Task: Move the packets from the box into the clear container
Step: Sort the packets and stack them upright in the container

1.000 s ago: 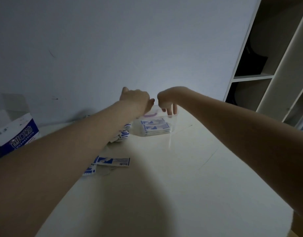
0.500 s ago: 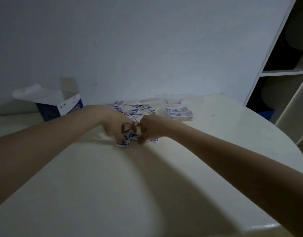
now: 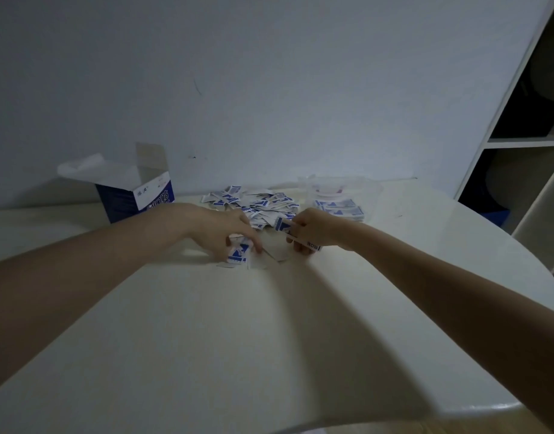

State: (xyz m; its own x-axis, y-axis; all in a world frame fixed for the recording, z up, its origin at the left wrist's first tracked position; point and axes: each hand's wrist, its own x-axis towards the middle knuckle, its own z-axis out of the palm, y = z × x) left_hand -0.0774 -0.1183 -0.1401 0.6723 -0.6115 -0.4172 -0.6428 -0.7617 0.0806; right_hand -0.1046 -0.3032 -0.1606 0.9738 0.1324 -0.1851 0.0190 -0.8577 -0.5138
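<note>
A heap of small white-and-blue packets (image 3: pixel 258 204) lies on the white table (image 3: pixel 269 339) near the wall. Right of it stands the clear container (image 3: pixel 374 191) with several packets (image 3: pixel 343 209) stacked inside. The open blue-and-white box (image 3: pixel 138 198) stands at the left. My left hand (image 3: pixel 230 231) reaches down onto loose packets (image 3: pixel 238 256) in front of the heap, fingers curled on one. My right hand (image 3: pixel 313 230) grips a packet (image 3: pixel 283 225) between thumb and fingers.
A white shelf unit (image 3: pixel 532 142) stands to the right of the table, with dark items in its compartments. The wall runs close behind the heap and the box. The table's rounded front edge is at the lower right.
Both hands came back from the container to the loose packets. Since half a second ago my right hand has lifted a packet off the table; my left stays on the others.
</note>
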